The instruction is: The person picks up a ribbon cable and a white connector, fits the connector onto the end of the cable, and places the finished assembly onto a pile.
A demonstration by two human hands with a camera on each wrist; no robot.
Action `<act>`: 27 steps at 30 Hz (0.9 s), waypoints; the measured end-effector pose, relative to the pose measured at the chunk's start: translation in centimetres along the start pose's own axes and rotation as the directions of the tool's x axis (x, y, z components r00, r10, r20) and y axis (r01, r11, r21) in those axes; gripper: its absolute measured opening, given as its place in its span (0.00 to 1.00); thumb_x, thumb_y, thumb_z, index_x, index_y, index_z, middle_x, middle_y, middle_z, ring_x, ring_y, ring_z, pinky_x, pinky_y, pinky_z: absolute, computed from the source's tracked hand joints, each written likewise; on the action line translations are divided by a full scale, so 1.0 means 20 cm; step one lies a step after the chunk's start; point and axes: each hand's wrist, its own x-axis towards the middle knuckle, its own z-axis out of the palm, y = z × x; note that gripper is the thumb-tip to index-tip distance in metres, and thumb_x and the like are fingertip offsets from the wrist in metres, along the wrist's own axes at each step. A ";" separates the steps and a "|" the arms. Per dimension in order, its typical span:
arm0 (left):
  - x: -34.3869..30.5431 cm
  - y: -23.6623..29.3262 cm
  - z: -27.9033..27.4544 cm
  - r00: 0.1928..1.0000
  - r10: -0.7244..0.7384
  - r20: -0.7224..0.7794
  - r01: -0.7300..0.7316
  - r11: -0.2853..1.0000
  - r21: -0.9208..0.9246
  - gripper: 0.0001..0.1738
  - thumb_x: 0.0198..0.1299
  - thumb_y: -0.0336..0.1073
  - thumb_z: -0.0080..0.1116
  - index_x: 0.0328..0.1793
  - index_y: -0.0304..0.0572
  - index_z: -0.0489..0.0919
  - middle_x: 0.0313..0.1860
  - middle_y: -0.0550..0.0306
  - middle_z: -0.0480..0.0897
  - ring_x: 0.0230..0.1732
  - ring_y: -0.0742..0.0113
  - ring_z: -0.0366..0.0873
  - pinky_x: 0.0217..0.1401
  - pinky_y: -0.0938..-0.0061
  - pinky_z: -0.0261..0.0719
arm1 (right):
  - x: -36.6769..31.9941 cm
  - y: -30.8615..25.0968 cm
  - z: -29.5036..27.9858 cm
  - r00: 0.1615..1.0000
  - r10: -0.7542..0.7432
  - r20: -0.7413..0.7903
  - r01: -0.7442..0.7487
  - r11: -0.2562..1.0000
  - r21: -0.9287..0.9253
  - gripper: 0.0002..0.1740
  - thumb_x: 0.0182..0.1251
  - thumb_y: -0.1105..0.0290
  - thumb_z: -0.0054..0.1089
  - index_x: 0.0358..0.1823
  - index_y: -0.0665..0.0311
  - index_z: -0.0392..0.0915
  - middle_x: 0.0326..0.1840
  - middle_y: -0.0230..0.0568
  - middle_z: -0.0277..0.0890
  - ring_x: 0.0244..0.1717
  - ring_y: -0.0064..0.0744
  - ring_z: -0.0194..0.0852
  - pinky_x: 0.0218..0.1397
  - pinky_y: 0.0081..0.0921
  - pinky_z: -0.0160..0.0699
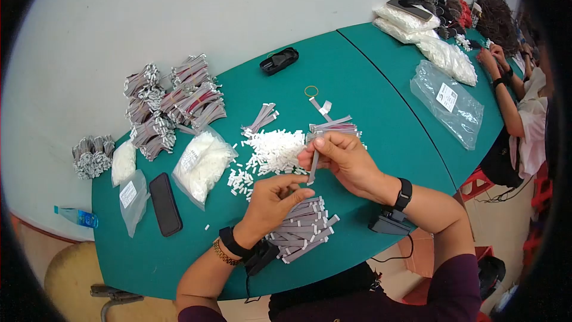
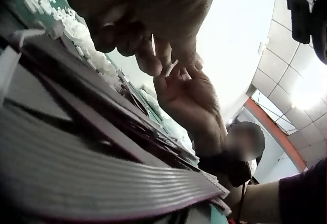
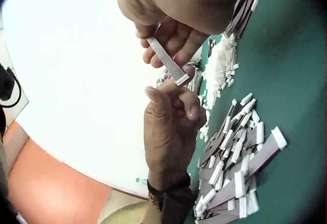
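A short grey ribbon cable [image 3: 167, 62] with a white connector at its lower end is pinched between the thumb and fingers of my right hand [image 1: 351, 164]. My left hand [image 1: 274, 200] is just below, its index fingertip right at the white connector [image 3: 182, 79] and its thumb standing apart. In the left wrist view the hands [image 2: 186, 89] meet around a small white end. Beneath my left hand lies a pile of loose ribbon cables [image 1: 304, 229]. Small white connector pieces [image 1: 274, 150] are heaped just beyond my hands. More cables [image 1: 336, 126] lie behind my right hand.
On the green table [image 1: 238, 89] stand bundled cables [image 1: 190, 92], a bag of white pieces [image 1: 202, 164], a dark phone [image 1: 165, 204] and a black case [image 1: 279, 61]. A yellow rubber band [image 1: 311, 91] lies farther back. Another person [image 1: 515, 101] sits at right near a clear bag [image 1: 447, 104].
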 end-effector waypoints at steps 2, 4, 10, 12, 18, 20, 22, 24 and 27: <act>0.01 -0.01 -0.05 0.999 0.034 0.006 -0.034 0.999 0.018 0.13 0.56 0.34 0.64 0.46 0.38 0.81 0.23 0.71 0.73 0.21 0.87 0.59 0.22 0.88 0.56 | -0.01 0.00 0.00 1.000 0.014 0.026 -0.014 0.999 -0.034 0.14 0.70 0.62 0.51 0.38 0.67 0.78 0.34 0.37 0.78 0.36 0.24 0.77 0.44 0.21 0.75; 0.03 -0.01 -0.06 0.994 0.099 -0.051 -0.102 0.993 -0.056 0.14 0.57 0.35 0.63 0.48 0.39 0.81 0.24 0.70 0.74 0.22 0.87 0.61 0.23 0.89 0.57 | -0.01 0.01 -0.01 0.998 -0.003 0.070 0.013 0.990 -0.142 0.14 0.70 0.62 0.50 0.38 0.67 0.77 0.32 0.35 0.78 0.33 0.21 0.75 0.40 0.19 0.73; 0.04 0.04 -0.04 0.984 0.020 -0.176 -0.064 0.967 -0.246 0.11 0.59 0.32 0.61 0.46 0.36 0.81 0.33 0.62 0.79 0.29 0.82 0.71 0.32 0.88 0.65 | -0.04 0.07 0.02 0.988 0.030 0.149 0.019 0.948 -0.319 0.14 0.71 0.64 0.49 0.37 0.67 0.78 0.27 0.32 0.77 0.30 0.15 0.70 0.32 0.15 0.66; 0.04 0.02 -0.04 0.981 0.064 -0.181 -0.108 0.965 -0.241 0.09 0.58 0.31 0.61 0.44 0.35 0.81 0.36 0.59 0.80 0.33 0.80 0.74 0.35 0.87 0.69 | -0.04 0.08 0.02 0.984 0.034 0.172 0.026 0.943 -0.333 0.14 0.71 0.65 0.48 0.37 0.68 0.78 0.27 0.32 0.77 0.30 0.14 0.69 0.33 0.15 0.67; 0.03 0.01 -0.04 0.979 0.085 -0.186 -0.131 0.959 -0.253 0.07 0.57 0.28 0.61 0.41 0.34 0.82 0.38 0.58 0.80 0.40 0.75 0.77 0.43 0.83 0.75 | -0.05 0.10 0.02 0.977 0.032 0.212 0.042 0.942 -0.334 0.14 0.71 0.66 0.49 0.37 0.69 0.79 0.30 0.34 0.79 0.33 0.16 0.73 0.38 0.16 0.73; 0.03 -0.01 -0.03 0.979 0.075 -0.189 -0.127 0.952 -0.278 0.07 0.57 0.28 0.61 0.41 0.34 0.82 0.38 0.58 0.80 0.39 0.76 0.77 0.42 0.83 0.74 | -0.06 0.10 0.02 0.978 0.034 0.208 0.039 0.942 -0.334 0.14 0.70 0.66 0.49 0.39 0.70 0.79 0.31 0.36 0.80 0.34 0.18 0.75 0.40 0.17 0.75; 0.02 -0.01 -0.03 0.984 0.019 -0.177 -0.076 0.945 -0.319 0.07 0.57 0.28 0.61 0.41 0.34 0.81 0.37 0.59 0.80 0.39 0.76 0.77 0.41 0.83 0.74 | -0.06 0.10 0.02 0.977 0.035 0.210 0.036 0.944 -0.328 0.13 0.70 0.67 0.49 0.40 0.70 0.79 0.32 0.37 0.80 0.34 0.19 0.76 0.41 0.18 0.76; 0.02 0.00 -0.03 0.986 -0.034 -0.160 -0.025 0.934 -0.357 0.07 0.57 0.28 0.61 0.41 0.35 0.81 0.37 0.59 0.81 0.38 0.77 0.76 0.42 0.83 0.73 | -0.07 0.10 0.02 0.978 0.038 0.204 0.031 0.944 -0.327 0.13 0.71 0.67 0.49 0.40 0.70 0.79 0.32 0.37 0.80 0.35 0.19 0.76 0.41 0.18 0.77; 0.02 0.00 -0.02 0.986 -0.074 -0.147 0.009 0.916 -0.401 0.07 0.57 0.29 0.62 0.41 0.36 0.81 0.37 0.60 0.82 0.36 0.78 0.75 0.37 0.84 0.70 | -0.07 0.10 0.02 0.980 0.046 0.195 0.021 0.944 -0.330 0.14 0.71 0.67 0.49 0.40 0.70 0.79 0.32 0.38 0.80 0.35 0.20 0.77 0.41 0.18 0.77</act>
